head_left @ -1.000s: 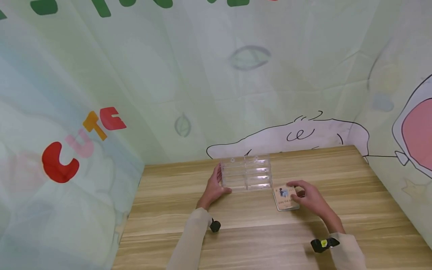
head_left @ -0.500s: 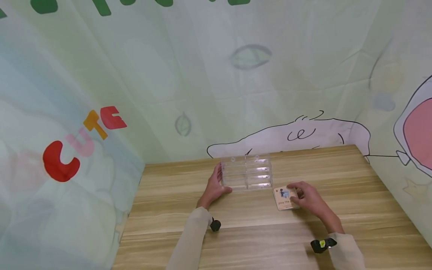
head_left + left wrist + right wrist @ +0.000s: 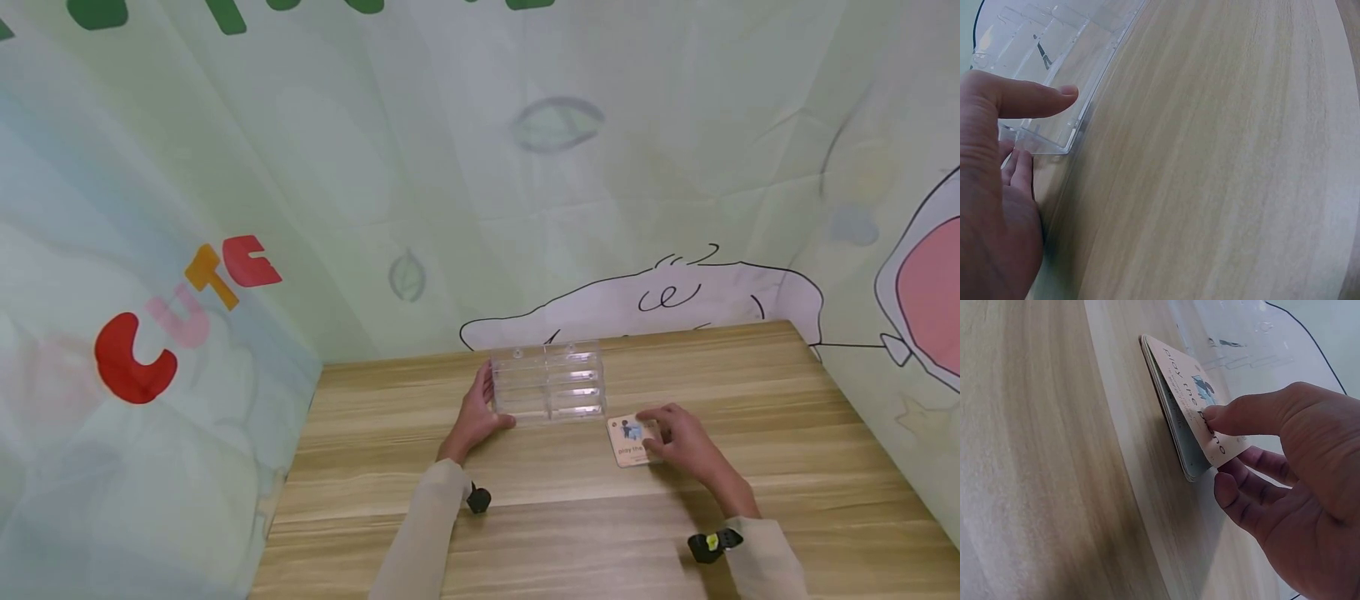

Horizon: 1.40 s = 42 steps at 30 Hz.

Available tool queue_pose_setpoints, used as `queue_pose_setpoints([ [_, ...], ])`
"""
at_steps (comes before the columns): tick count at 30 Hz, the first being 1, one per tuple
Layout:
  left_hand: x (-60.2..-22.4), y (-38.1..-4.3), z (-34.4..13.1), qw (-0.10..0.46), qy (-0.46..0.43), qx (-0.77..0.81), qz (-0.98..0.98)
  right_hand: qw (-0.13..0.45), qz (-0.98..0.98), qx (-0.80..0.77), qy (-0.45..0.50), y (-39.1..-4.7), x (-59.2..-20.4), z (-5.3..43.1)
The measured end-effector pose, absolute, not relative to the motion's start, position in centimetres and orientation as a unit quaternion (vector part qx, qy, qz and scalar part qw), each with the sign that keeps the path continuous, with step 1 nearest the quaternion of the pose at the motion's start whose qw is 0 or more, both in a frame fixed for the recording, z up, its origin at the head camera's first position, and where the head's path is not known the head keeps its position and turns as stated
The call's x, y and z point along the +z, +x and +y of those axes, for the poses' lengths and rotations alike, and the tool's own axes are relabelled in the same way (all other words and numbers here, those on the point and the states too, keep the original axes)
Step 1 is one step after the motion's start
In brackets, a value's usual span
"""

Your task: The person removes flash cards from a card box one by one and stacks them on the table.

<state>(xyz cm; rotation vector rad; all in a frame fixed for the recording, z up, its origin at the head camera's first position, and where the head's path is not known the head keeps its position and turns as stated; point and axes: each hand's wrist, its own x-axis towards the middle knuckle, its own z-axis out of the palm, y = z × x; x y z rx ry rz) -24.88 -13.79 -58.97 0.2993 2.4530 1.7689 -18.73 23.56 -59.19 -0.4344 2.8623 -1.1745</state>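
A clear plastic rack with two columns of slots leans upright near the table's back edge. My left hand holds its left end, thumb across the front and fingers around the side. To the right of the rack lies a small stack of picture cards, the top one printed "play the piano". My right hand pinches this top card at one edge, thumb on its printed face and fingers beneath. That edge is raised from the pale blue-grey card below, leaving a wedge-shaped gap.
The wood-grain table meets a printed cloth backdrop at the back and left side. Part of the backdrop shows through the clear rack. A black wrist strap sits at the right sleeve, and a black device at the left.
My right hand has shifted slightly, its thumb a little further left over the top card. My left hand and the rack have stayed in place.
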Motion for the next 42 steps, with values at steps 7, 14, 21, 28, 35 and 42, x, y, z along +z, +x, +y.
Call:
queue_pose_setpoints([
  [7,-56.4,-23.7,-13.7,0.06,0.104,0.585,0.802,0.01,0.913,-0.384,-0.141,-18.7,-59.5,23.5],
  [14,-56.4,-23.7,-13.7,0.058,0.104,0.591,0.798,0.023,0.912,-0.391,-0.123,-18.5,-59.3,23.3],
  [21,-56.5,-23.7,-13.7,0.059,0.103,0.588,0.8,0.03,0.916,-0.384,-0.115,-18.5,-59.3,23.2],
  [28,-56.5,-23.8,-13.7,0.061,0.103,0.585,0.803,0.032,0.92,-0.374,-0.116,-18.5,-59.2,23.1],
  [35,-57.2,-24.1,-13.7,0.056,0.101,0.588,0.801,0.042,0.923,-0.365,-0.114,-18.6,-59.1,23.0],
  [42,-56.6,-23.8,-13.6,0.052,0.1,0.587,0.802,0.057,0.928,-0.353,-0.107,-18.6,-59.0,22.9],
])
